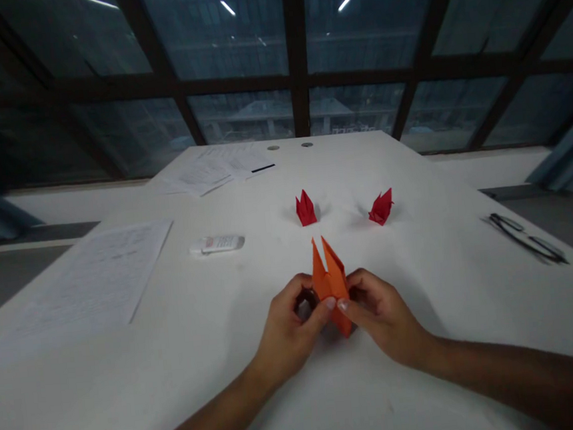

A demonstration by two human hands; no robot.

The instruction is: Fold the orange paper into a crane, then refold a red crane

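Observation:
An orange folded paper [330, 282] is held upright between both hands, above the near middle of the white table [202, 396]. Two pointed flaps rise at its top with a slit between them, and a single point hangs below my thumbs. My left hand [290, 328] pinches its left side, thumb in front and fingers behind. On the right side, my right hand [390, 316] pinches it the same way, the two thumb tips close together at its middle. Both hands' fingertips behind the paper are hidden. Farther off stand two red folded-paper pieces, one ahead [305, 209] and one to the right [381, 207].
A white remote-like device [217, 244] lies left of the red pieces. Printed sheets [105, 271] cover the left side, with more papers [207, 172] and a dark pen [263, 168] at the far left. Black-framed glasses [524, 238] rest near the right edge. Windows stand beyond the table.

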